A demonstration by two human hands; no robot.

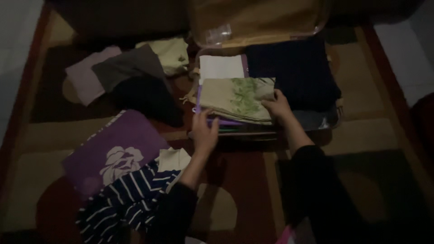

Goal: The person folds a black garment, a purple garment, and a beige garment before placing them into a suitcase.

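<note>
An open suitcase (332,119) lies on the rug, packed with folded clothes. On top of its left stack sits a beige folded cloth with a green leaf print (239,97). My left hand (205,133) presses against the front left edge of that stack, by a purple layer (226,122). My right hand (276,106) grips the beige cloth's right edge. A white folded piece (221,67) and a dark navy garment (294,72) lie behind in the case.
A purple cloth with a white flower (115,153) and a navy white-striped garment (126,199) lie at the front left. Pink, grey, black and pale yellow clothes (131,72) are scattered at the back left. The suitcase lid (257,20) stands open behind. The room is dim.
</note>
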